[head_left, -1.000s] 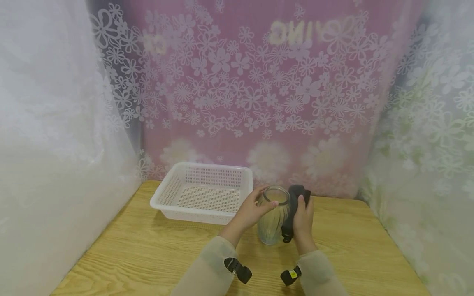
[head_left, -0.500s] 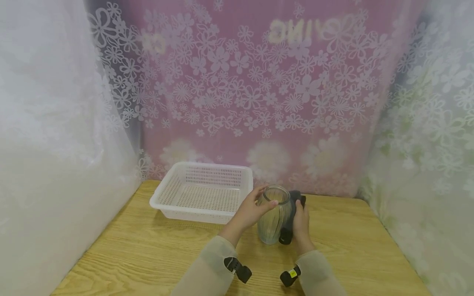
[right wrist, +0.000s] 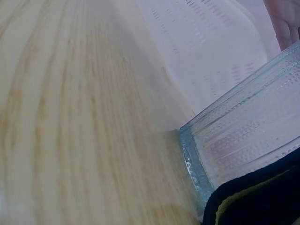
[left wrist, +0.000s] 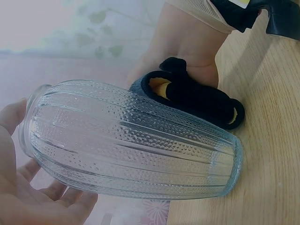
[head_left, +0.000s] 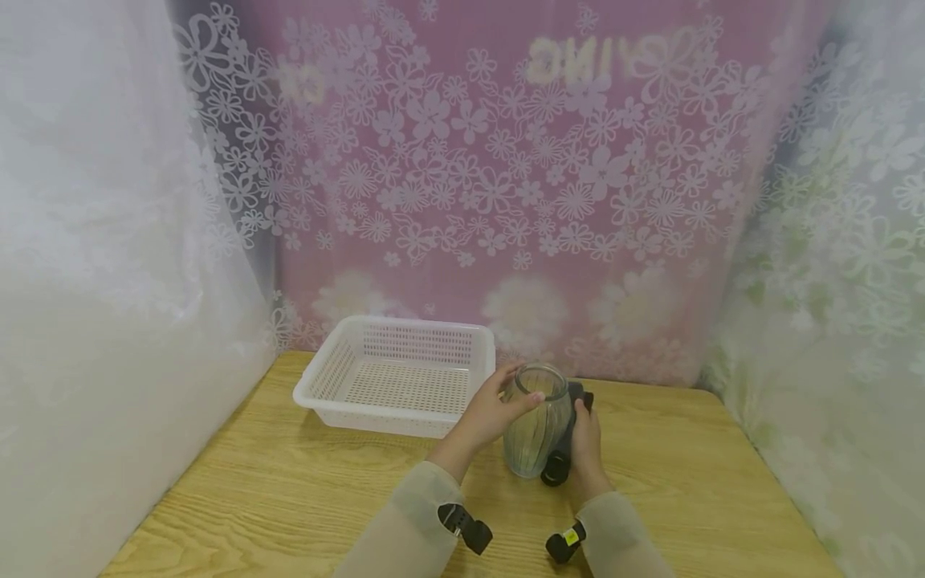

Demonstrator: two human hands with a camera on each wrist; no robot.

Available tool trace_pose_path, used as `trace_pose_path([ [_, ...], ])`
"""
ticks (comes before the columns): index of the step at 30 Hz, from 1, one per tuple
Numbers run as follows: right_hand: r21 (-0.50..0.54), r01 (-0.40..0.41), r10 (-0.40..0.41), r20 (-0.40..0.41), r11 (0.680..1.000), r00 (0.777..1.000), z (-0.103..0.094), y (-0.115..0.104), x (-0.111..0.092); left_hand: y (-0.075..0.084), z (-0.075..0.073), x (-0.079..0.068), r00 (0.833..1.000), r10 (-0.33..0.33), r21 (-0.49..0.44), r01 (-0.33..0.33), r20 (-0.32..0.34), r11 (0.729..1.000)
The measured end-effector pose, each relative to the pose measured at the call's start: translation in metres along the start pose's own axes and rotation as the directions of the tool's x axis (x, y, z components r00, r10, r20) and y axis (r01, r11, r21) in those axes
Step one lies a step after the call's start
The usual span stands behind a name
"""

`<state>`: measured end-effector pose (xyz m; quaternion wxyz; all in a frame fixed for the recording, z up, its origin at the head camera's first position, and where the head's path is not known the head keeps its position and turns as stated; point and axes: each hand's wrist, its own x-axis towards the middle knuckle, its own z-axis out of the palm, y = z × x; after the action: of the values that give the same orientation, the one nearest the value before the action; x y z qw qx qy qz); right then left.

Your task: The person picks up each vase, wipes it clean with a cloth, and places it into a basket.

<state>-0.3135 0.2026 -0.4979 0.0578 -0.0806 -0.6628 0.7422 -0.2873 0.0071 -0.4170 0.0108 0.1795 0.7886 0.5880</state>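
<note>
A clear ribbed glass vase stands upright on the wooden table, its mouth facing up. My left hand grips it near the neck, thumb at the front of the rim and fingers round the far side. In the left wrist view the vase's dimpled glass shows. My right hand holds a black folded cloth with a yellowish inner side against the vase's right side. That cloth appears loosely rolled between palm and glass in the left wrist view. The right fingertips are mostly hidden.
A white perforated plastic basket sits behind and left of the vase, close to my left hand. The wooden table ends at a pink flowered curtain at the back. Pale translucent sheets hang on both sides.
My right hand and the black cloth have slid down along the vase's right side. The cloth's lower end now sits nearer the base. My left hand and the vase have stayed in place.
</note>
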Motion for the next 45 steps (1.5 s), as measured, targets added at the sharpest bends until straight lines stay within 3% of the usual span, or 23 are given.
trace_pose_path([
  [6,-0.010,0.034,-0.034,-0.005,0.999,0.999,0.002,0.005,0.000,-0.001,0.000,0.001,1.000,-0.002,-0.005,0.002,-0.003,1.000],
  [22,-0.022,0.015,-0.016,-0.035,1.000,0.999,-0.001,0.004,0.001,-0.003,0.001,0.000,1.000,0.004,-0.019,-0.003,0.000,1.000],
  [32,-0.108,0.099,-0.109,-0.088,0.989,0.990,-0.007,-0.028,-0.009,-0.002,0.000,0.000,1.000,-0.005,-0.019,0.005,-0.009,1.000],
  [45,-0.020,0.262,-0.262,-0.103,0.965,0.959,-0.001,-0.084,-0.037,-0.002,0.000,0.000,1.000,-0.002,-0.023,0.002,0.004,1.000],
])
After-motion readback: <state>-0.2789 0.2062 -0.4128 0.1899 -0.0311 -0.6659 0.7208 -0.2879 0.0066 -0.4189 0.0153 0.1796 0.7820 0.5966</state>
